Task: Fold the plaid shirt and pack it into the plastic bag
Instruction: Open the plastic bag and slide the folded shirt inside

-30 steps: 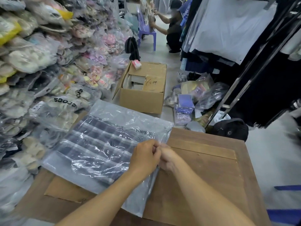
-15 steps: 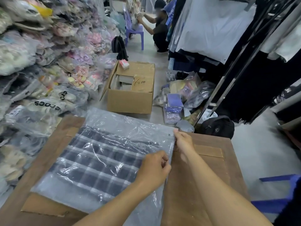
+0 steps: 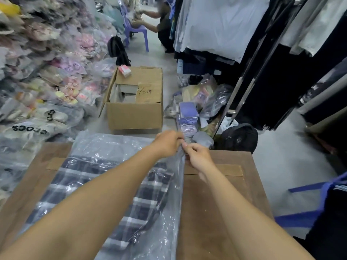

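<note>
The folded plaid shirt, dark blue with white checks, lies inside the clear plastic bag on the wooden table. My left hand and my right hand meet at the bag's far right corner, both pinching its open right edge between fingers and thumb. My forearms cross over much of the shirt and hide its middle.
An open cardboard box stands on the floor beyond the table. Bagged shoes pile up on the left. A black backpack and bagged goods lie by a clothes rack. A crouching person works in the aisle.
My left hand has moved from the middle of the bag's right edge up to the far corner, joining my right hand. The head camera has tilted down and closer.
</note>
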